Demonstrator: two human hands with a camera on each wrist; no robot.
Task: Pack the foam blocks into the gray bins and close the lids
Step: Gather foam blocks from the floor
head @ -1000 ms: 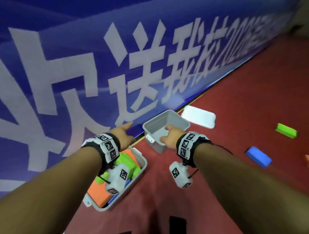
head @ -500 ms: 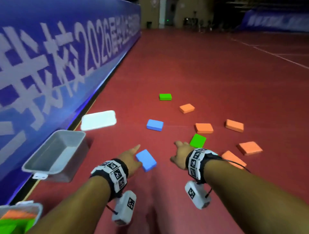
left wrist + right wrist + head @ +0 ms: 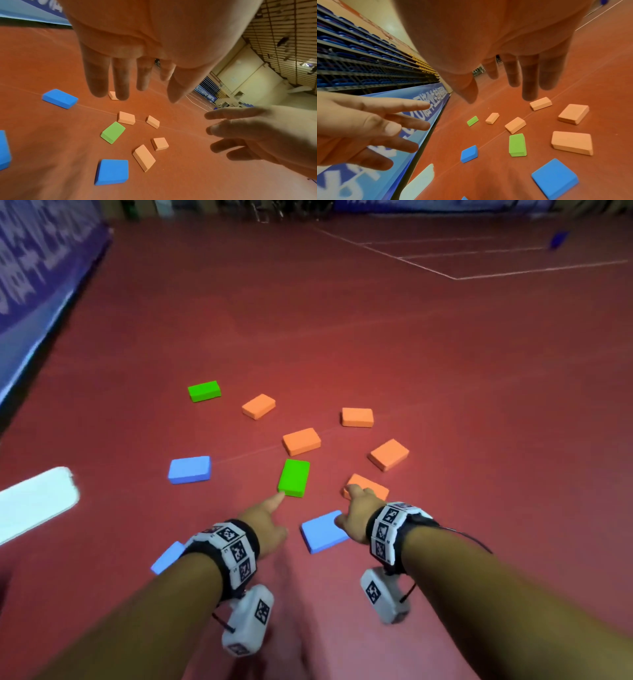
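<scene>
Several foam blocks lie scattered on the red floor. A green block [image 3: 294, 477] lies just beyond my left hand [image 3: 265, 520], and the outstretched forefinger nearly reaches its near corner. A blue block [image 3: 323, 530] lies between my hands, partly under my right hand [image 3: 354, 513]. An orange block [image 3: 371, 487] sits just past the right hand's fingers. Both hands hover above the floor with straight, spread fingers [image 3: 120, 81] [image 3: 529, 78] and hold nothing. No gray bin is in view.
A white lid [image 3: 34, 505] lies flat at the left edge, near the blue banner wall [image 3: 37, 278]. More blocks lie around: blue [image 3: 189, 469] [image 3: 168, 557], green [image 3: 204, 391], orange [image 3: 301, 441] [image 3: 389, 454] [image 3: 357, 417] [image 3: 258, 406]. Open red floor stretches beyond.
The view has swung right, away from the bins and toward the scattered blocks. Both hands have left the empty bin and moved out over the nearest blocks, still holding nothing.
</scene>
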